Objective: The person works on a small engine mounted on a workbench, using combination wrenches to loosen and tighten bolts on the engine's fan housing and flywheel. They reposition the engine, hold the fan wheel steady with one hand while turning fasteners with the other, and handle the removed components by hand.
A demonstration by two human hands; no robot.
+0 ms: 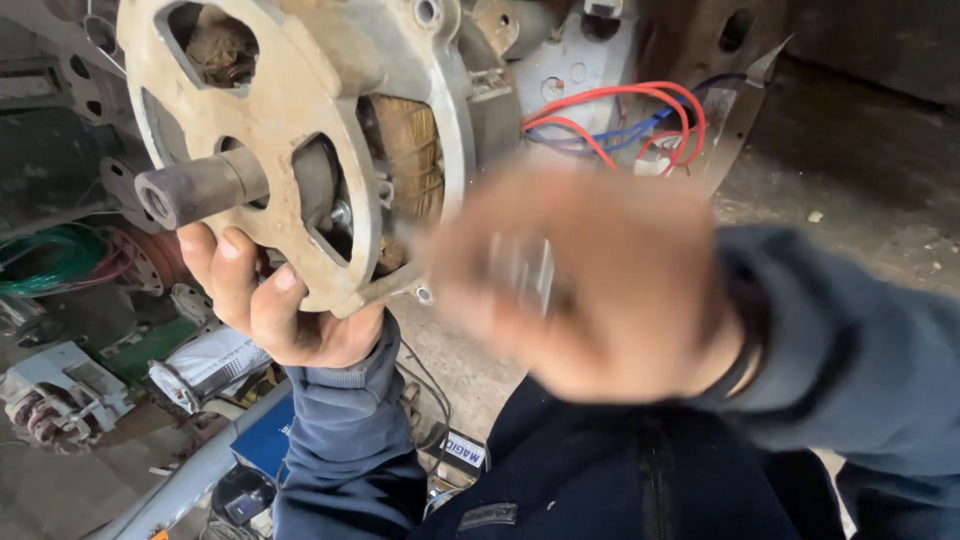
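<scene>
My left hand point(268, 300) grips the lower rim of an electric motor point(300, 130), held up with its steel shaft point(195, 188) pointing left and toward me. The motor's tan end cover has cut-out windows that show copper windings point(410, 150). My right hand point(580, 280) is blurred by motion, just right of the motor's lower edge. Its fingers are closed around a small metallic tool point(520, 270) whose tip reaches the cover's lower edge near a bolt lug point(423, 293). Red and blue wires point(630, 120) trail from the motor's back.
A second grey motor housing point(590, 50) stands behind. On the floor at left lie green wire coils point(50, 255), a small wound rotor part point(50, 400), a rolled paper point(205, 365), a blue box point(265, 440) and a grey pipe point(190, 480). Dusty concrete floor point(860, 170) lies at right.
</scene>
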